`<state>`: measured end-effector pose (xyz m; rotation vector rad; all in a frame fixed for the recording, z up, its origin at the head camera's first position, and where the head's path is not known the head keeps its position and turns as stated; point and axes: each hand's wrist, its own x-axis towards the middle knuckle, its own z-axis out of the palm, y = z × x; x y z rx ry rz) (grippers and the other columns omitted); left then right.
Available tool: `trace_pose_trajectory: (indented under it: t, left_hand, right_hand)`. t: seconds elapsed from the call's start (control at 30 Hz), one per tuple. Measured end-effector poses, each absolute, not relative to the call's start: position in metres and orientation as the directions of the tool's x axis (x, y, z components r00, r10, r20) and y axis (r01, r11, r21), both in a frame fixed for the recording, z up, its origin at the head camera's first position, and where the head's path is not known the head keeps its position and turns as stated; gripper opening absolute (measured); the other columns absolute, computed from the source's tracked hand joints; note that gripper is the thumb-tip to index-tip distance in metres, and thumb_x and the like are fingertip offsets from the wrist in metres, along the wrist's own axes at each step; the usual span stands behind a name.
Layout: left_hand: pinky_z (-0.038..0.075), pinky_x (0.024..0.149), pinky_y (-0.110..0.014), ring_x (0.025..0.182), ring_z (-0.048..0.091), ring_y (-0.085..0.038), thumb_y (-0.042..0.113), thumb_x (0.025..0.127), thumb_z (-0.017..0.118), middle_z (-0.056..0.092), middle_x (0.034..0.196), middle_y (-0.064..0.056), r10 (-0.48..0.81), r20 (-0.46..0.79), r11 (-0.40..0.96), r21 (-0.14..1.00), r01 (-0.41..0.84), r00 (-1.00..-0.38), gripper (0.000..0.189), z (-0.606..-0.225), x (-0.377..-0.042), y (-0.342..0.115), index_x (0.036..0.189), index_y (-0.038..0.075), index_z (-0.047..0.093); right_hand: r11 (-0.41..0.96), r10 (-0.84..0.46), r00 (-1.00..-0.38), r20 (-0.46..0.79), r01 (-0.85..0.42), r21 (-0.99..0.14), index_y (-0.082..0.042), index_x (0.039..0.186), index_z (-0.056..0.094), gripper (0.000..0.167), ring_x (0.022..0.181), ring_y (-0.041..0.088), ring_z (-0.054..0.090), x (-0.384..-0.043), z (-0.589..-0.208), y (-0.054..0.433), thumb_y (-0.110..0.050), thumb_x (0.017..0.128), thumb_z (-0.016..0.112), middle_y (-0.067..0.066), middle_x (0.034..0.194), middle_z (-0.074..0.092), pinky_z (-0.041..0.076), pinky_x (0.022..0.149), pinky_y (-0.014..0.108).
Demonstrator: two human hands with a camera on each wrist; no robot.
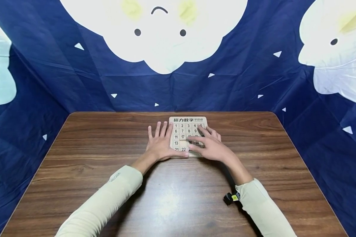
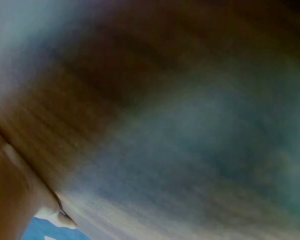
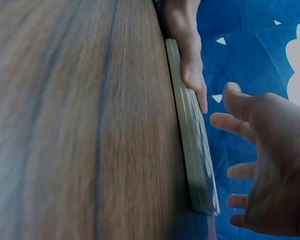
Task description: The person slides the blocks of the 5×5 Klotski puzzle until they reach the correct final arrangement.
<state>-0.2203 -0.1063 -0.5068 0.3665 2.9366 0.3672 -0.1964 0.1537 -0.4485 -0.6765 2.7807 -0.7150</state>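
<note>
A pale wooden number sliding puzzle (image 1: 187, 118) lies on the table, with a printed title strip along its far edge. Tile 17 (image 1: 182, 136) sits directly above a vacant square, and tile 13 (image 1: 176, 143) is to the left of that square. My left hand (image 1: 160, 147) steadies the board, fingers spread at its left side and thumb stretched along the near edge. Over the right-hand tiles hovers my right hand (image 1: 209, 147), fingers spread and covering several numbers. In the right wrist view, the right hand (image 3: 277, 160) shows a gap above the board's surface (image 3: 200, 135).
The brown wood-grain table (image 1: 86, 148) extends around the board. Dark blue cloth (image 1: 86, 82) with white clouds and triangles hangs behind and at both sides. A small black device (image 1: 228, 198) is at the right sleeve's cuff. Mostly blurred tabletop fills the left wrist view.
</note>
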Motion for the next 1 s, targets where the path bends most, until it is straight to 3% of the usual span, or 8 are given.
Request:
trace_pose_trajectory:
  t: [0.13,0.33,0.57,0.7,1.0]
  left_hand:
    - [-0.017,0.139,-0.071,0.178,-0.013,-0.038,0.11,0.064,0.067,-0.004,0.192,-0.012,0.252,-0.134,0.943,0.254,0.213,-0.958,0.166,-0.507,-0.221,-0.105,0.183,0.022,-0.009]
    - [-0.017,0.139,-0.071,0.178,-0.012,-0.039,0.106,0.066,0.072,-0.004,0.192,-0.013,0.261,-0.128,0.94,0.259,0.222,-0.957,0.165,-0.509,-0.222,-0.106,0.183,0.021,-0.007]
    - [-0.018,0.138,-0.071,0.178,-0.013,-0.04,0.104,0.071,0.071,-0.005,0.191,-0.015,0.262,-0.125,0.943,0.245,0.226,-0.957,0.16,-0.51,-0.223,-0.108,0.183,0.019,-0.006]
    - [-0.019,0.138,-0.07,0.178,-0.014,-0.04,0.106,0.07,0.069,-0.005,0.192,-0.014,0.26,-0.127,0.943,0.247,0.223,-0.957,0.161,-0.508,-0.222,-0.107,0.183,0.02,-0.007]
    - [-0.016,0.139,-0.07,0.179,-0.009,-0.04,0.111,0.065,0.066,-0.002,0.192,-0.013,0.259,-0.112,0.941,0.254,0.224,-0.959,0.165,-0.51,-0.222,-0.106,0.183,0.021,-0.007]
  right_hand:
    - [0.802,-0.489,-0.867,-0.098,-0.402,-0.442,-0.038,0.16,0.066,0.057,0.171,0.06,0.016,-0.202,-0.449,0.144,-0.06,0.107,0.069,0.022,0.19,0.017,0.016,0.133,0.083]
    - [0.828,-0.484,-0.865,-0.135,-0.403,-0.39,-0.038,0.161,0.064,0.059,0.171,0.06,0.016,-0.2,-0.449,0.139,-0.063,0.108,0.066,0.023,0.189,0.017,0.017,0.133,0.082]
    - [0.814,-0.509,-0.852,-0.124,-0.429,-0.392,-0.039,0.159,0.066,0.056,0.17,0.06,0.018,-0.185,-0.447,0.141,-0.064,0.109,0.064,0.024,0.187,0.023,0.017,0.133,0.082]
    - [0.809,-0.514,-0.85,-0.114,-0.436,-0.393,-0.039,0.159,0.066,0.056,0.172,0.058,0.016,-0.18,-0.45,0.143,-0.065,0.11,0.062,0.022,0.189,0.02,0.015,0.135,0.081]
    - [0.822,-0.451,-0.89,-0.067,-0.384,-0.421,-0.033,0.161,0.065,0.058,0.169,0.064,0.019,-0.19,-0.453,0.157,-0.059,0.108,0.068,0.026,0.188,0.021,0.019,0.13,0.085]
